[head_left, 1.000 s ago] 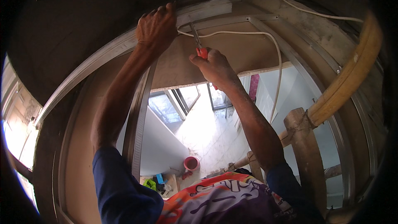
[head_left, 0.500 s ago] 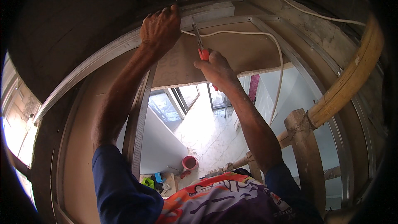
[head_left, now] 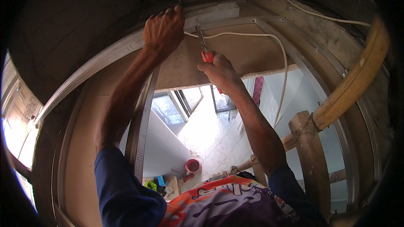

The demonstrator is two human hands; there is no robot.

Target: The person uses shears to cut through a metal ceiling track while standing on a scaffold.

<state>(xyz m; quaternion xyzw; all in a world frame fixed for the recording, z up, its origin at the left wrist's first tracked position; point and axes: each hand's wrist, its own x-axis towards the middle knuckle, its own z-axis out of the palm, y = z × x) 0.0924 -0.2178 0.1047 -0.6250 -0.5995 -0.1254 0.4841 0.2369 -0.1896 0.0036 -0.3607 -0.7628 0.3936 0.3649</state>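
Note:
Both arms reach overhead to a ceiling frame. My left hand (head_left: 164, 31) grips the edge of a grey metal ceiling channel (head_left: 92, 69), fingers curled over its top. My right hand (head_left: 219, 70) is closed on red-handled metal snips (head_left: 203, 46), whose blades point up to the channel just right of my left hand. A white cable (head_left: 269, 38) runs from the blades' area to the right and drops down. A brown ceiling board (head_left: 235, 54) lies behind both hands.
A wooden scaffold post (head_left: 311, 155) and a round yellowish pole (head_left: 357, 80) stand at the right. A vertical metal stud (head_left: 141, 130) runs by my left forearm. Far below are a tiled floor, a red bucket (head_left: 193, 166) and small tools.
Both hands have shifted slightly right along the channel. The snips stay at the channel in my right hand.

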